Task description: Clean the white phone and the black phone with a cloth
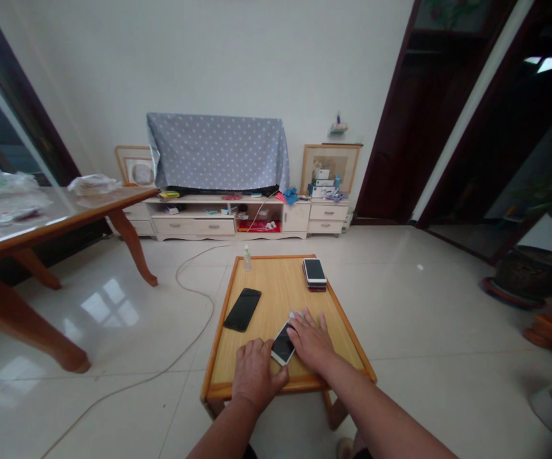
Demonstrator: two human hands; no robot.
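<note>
A white-framed, dark-screened smartphone [282,347] lies on a rectangular light-wood table [278,274], its handling apparently unfinished. The left hand's [253,371] fingers bunch at its lower end, the right hand's [312,342] partly spread above; any pinch is unclear. A large black smartphone [243,310] and stacked smartphones [315,271] lie untouched.

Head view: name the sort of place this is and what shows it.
Most likely a home's living room: there is a long, low white cabinet, a polka-dot cloth draped over something wide on it, and a large potted plant near the right edge.
</note>
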